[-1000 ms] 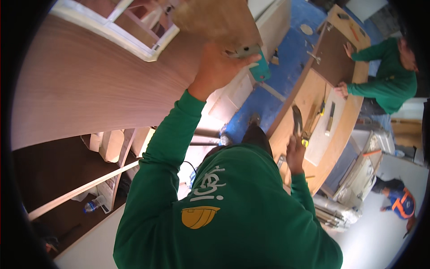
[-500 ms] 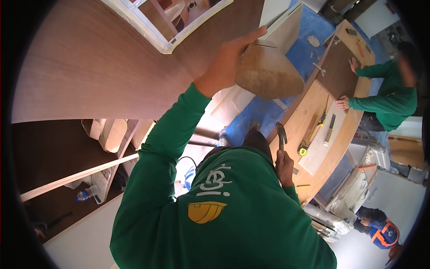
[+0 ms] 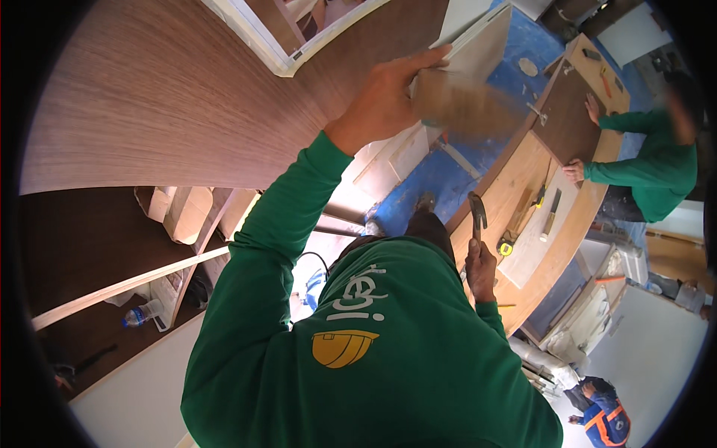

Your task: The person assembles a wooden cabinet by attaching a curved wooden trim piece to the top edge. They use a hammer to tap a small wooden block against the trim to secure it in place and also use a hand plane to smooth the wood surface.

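Observation:
My left hand (image 3: 382,98) is raised at the upper middle, its fingers closed on the end of a brown wooden block (image 3: 464,103), which motion blurs. A curved wood-grain panel (image 3: 187,89) lies beside that hand. Lower down, my right hand (image 3: 482,269) grips a claw hammer (image 3: 478,216) by its handle, the head pointing up. The hammer is near the edge of a long curved wooden workpiece (image 3: 556,261). On that workpiece are a yellow tape measure (image 3: 506,246) and a hand tool (image 3: 550,216) with a dark blade and pale handle.
At right, a co-worker in a green sleeve (image 3: 635,173) rests both hands on a dark brown board (image 3: 569,116). Another person in a blue and orange vest (image 3: 609,422) is at the lower right. A shelf recess holding a plastic bottle (image 3: 142,313) lies left. Blue sheeting (image 3: 403,201) covers floor.
The wooden block has moved slightly up and right with my left hand and become blurred. My right hand and the hammer have shifted a little up and right. The person in the vest has moved lower.

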`<action>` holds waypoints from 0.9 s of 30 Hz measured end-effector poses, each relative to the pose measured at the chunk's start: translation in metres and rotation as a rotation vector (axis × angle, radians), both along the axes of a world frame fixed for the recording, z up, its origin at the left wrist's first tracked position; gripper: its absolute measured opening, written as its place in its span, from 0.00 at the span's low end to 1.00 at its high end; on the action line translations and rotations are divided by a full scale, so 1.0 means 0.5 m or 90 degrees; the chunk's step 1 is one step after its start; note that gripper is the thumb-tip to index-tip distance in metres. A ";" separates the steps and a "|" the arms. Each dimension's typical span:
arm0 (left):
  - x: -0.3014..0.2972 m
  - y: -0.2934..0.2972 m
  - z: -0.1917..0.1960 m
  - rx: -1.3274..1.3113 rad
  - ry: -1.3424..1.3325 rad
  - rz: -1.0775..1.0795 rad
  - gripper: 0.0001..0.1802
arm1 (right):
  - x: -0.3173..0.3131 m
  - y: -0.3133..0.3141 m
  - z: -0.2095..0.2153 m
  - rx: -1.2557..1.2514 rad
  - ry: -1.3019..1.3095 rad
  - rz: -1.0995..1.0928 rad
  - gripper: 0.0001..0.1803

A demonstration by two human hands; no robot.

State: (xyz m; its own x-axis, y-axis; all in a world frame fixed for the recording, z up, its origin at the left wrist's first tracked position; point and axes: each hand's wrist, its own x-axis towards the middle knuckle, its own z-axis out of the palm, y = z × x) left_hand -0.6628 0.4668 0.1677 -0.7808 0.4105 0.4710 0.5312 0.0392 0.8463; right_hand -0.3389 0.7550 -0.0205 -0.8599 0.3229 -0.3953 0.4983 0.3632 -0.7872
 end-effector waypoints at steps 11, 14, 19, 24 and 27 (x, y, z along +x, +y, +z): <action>0.052 0.119 -0.177 0.403 -0.732 -0.094 0.22 | 0.011 -0.027 0.028 -0.032 0.089 -0.003 0.33; 0.055 0.135 -0.230 0.514 -0.904 -0.079 0.22 | 0.008 -0.034 0.057 -0.013 0.124 0.039 0.28; 0.074 0.144 -0.252 0.497 -0.899 -0.092 0.18 | -0.023 -0.055 0.130 -0.026 0.188 0.108 0.15; 0.084 0.155 -0.229 0.435 -0.855 -0.158 0.18 | -0.084 -0.059 0.154 0.070 0.160 0.136 0.18; 0.087 0.148 -0.212 0.385 -0.806 -0.104 0.23 | -0.081 -0.046 0.143 0.058 0.193 0.130 0.21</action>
State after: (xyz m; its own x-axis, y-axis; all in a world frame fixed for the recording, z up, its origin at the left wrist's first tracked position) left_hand -0.6195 0.5405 0.0615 -0.7663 0.5262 -0.3686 -0.6263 -0.4841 0.6111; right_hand -0.3793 0.7318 0.0510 -0.9838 0.1544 -0.0909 0.1578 0.5065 -0.8476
